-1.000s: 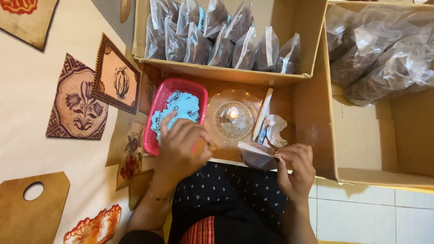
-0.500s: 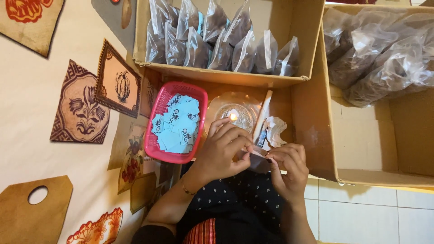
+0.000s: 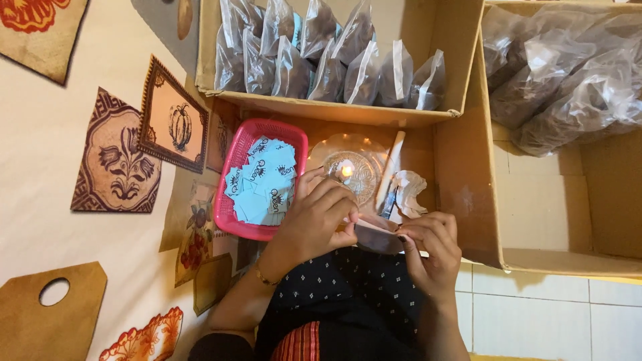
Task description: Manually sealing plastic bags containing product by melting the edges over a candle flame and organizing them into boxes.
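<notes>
My left hand (image 3: pixel 319 217) and my right hand (image 3: pixel 428 244) both pinch a small clear plastic packet (image 3: pixel 376 234) with dark contents, held over my lap. The left fingers grip its left top edge, the right fingers its right side. Just beyond the packet a lit candle (image 3: pixel 346 171) burns on a patterned glass dish (image 3: pixel 364 175). A pink basket (image 3: pixel 235 179) of blue paper labels (image 3: pixel 263 179) sits to the left of my left hand.
An open cardboard box (image 3: pixel 348 110) behind holds several filled clear packets (image 3: pixel 328 57). A second box (image 3: pixel 488 194) on the right holds larger bags (image 3: pixel 568 73). A wooden stick (image 3: pixel 389 170) and crumpled plastic (image 3: pixel 408 190) lie beside the dish. A patterned cloth (image 3: pixel 80 134) covers the floor at left.
My left hand has moved from the pink basket to the right and now grips the packet with the right hand. The labels in the basket are uncovered.
</notes>
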